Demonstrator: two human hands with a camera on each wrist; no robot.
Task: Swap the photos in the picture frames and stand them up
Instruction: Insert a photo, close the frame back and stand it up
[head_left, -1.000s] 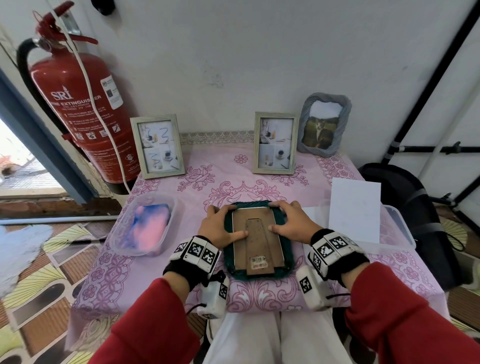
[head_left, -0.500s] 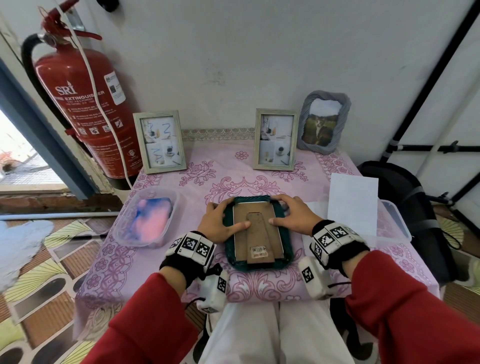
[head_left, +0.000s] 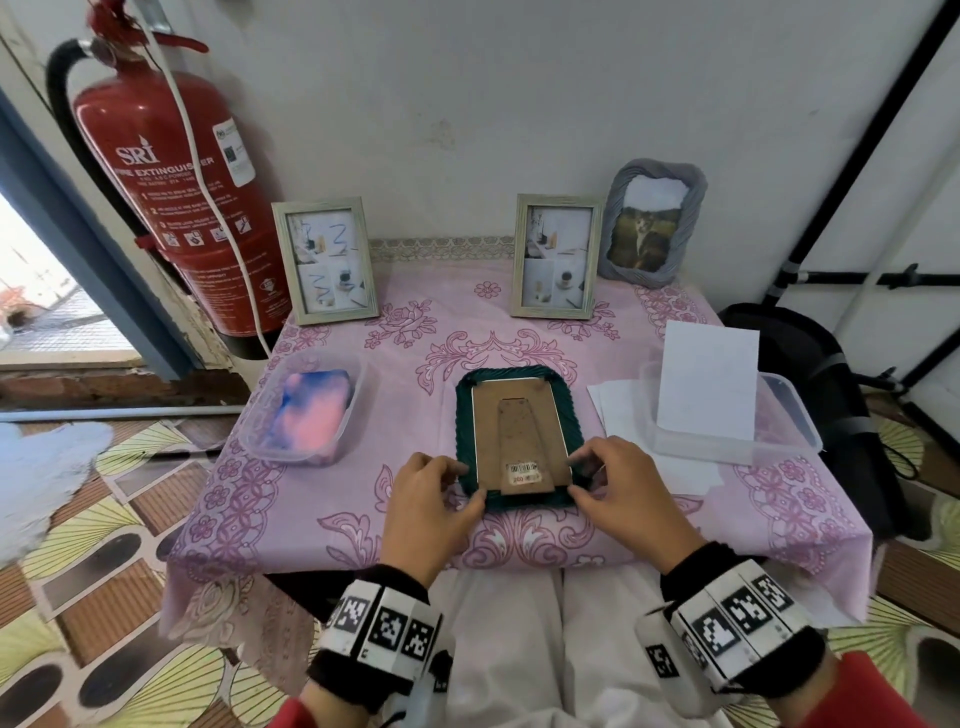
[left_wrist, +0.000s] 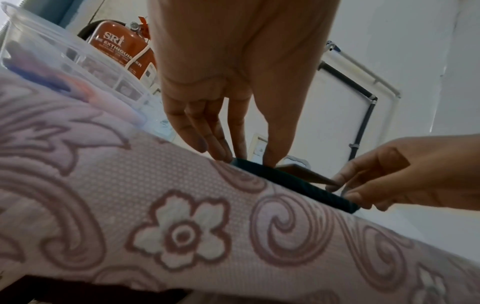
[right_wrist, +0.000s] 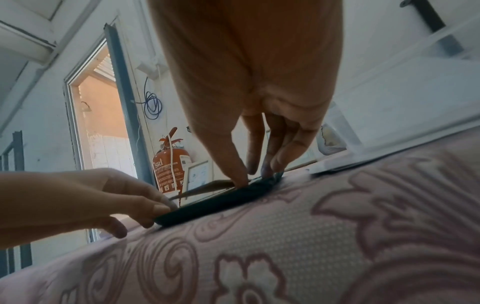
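Fingers (head_left: 470, 470) of both hands pinch the near corners of the green frame (head_left: 464, 415), face down on the desk (head_left: 395, 364).
Left hand (head_left: 434, 512) clamps the near-left corner, right hand (head_left: 623, 499) the near-right; thumbs on the rim, fingers curled at the edges. Brown backing (head_left: 514, 431) faces up, stand flat with a barcode sticker. Two pale frames (head_left: 330, 260) and a grey frame (head_left: 652, 221) stand upright at the wall. Tub (head_left: 304, 410) left of the frame, white sheets (head_left: 706, 379) to its right.

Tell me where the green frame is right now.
In the head view the green frame lies face down at the table's near middle, between the left hand and right hand.
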